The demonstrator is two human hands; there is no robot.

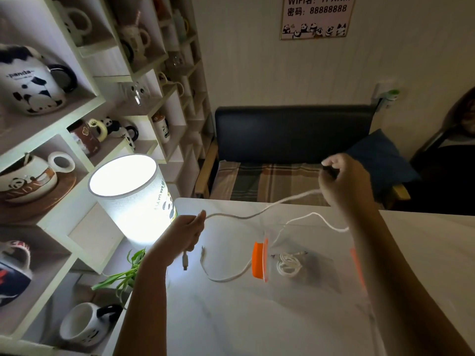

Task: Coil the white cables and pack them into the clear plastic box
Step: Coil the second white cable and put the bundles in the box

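Note:
A white cable point(259, 212) stretches in the air between my two hands above the white table point(231, 317). My left hand point(187, 231) grips it near one end, and the plug point(185, 260) hangs below that hand. My right hand point(341, 181) is raised at the far right and closed on the cable. A clear plastic box point(321, 286) with orange latches point(258, 260) stands under the cable. Inside it lies a coiled white cable point(289, 264). Another white cable point(226, 274) trails from the box onto the table at its left.
A lit cylindrical lamp point(131, 199) stands at the table's left edge, with a small green plant point(126, 274) beside it. White shelves point(84, 140) of panda mugs fill the left. A dark bench with a plaid cushion point(277, 181) sits beyond the table.

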